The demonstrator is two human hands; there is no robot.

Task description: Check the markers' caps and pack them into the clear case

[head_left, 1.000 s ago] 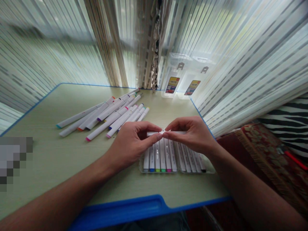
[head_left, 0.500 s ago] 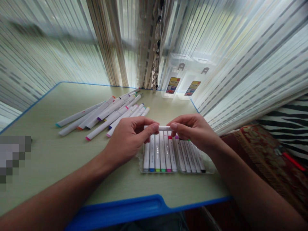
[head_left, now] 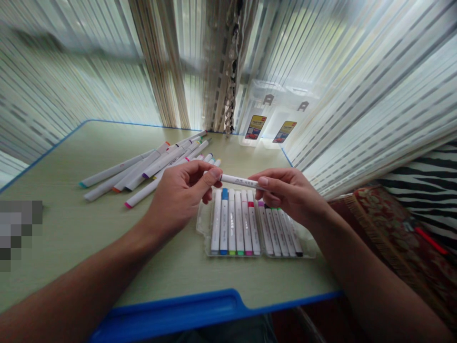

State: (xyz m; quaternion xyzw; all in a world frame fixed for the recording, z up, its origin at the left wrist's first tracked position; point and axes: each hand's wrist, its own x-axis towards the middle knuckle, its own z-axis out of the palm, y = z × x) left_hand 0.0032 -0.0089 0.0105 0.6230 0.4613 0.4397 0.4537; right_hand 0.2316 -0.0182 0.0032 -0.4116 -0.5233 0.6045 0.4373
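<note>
A white marker (head_left: pixel 240 180) is held nearly level between my two hands, above a clear plastic case (head_left: pixel 203 221). My left hand (head_left: pixel 187 190) pinches its left end between thumb and fingers. My right hand (head_left: pixel 285 188) grips the right end the same way; both tips are hidden by fingers. Several white markers (head_left: pixel 232 224) with coloured ends stand side by side in the left half of the case, and several more (head_left: pixel 280 233) fill the right half, partly behind my right hand. Beyond my left hand lies a loose pile of white markers (head_left: pixel 143 171).
Two clear boxes with labels (head_left: pixel 256 127) stand at the table's back right corner against the string curtain (head_left: pixel 193 71). A blue edge with a tray-like groove (head_left: pixel 178 312) runs along the table's front. Patterned fabric (head_left: pixel 378 224) lies right of the table.
My hands have drawn farther apart, the left one shifting left, so more of the marker shows between them. It now slants slightly down to the right.
</note>
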